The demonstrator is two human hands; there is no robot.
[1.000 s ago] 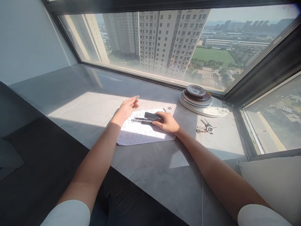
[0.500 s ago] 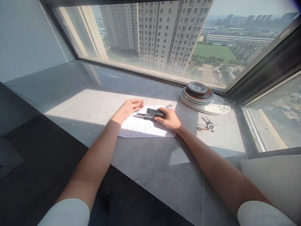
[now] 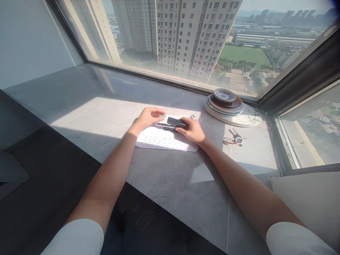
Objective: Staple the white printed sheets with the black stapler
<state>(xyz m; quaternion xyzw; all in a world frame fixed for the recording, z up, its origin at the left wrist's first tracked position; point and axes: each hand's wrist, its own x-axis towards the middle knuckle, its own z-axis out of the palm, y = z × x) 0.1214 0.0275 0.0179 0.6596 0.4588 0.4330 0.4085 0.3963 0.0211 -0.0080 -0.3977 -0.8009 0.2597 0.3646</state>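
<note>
Right hand (image 3: 193, 130) curls firmly around rear of black stapler (image 3: 175, 122), which stands opened over papers (image 3: 164, 139). Left hand (image 3: 146, 118), fingers half bent, pinches small silvery strip (image 3: 162, 115).

No lettering can be read: the white rectangular paper sheets (image 3: 166, 140), between the front and window-side edges of the grey marbled tabletop (image 3: 170, 173), bear rows of dark marks too small to decipher
</note>
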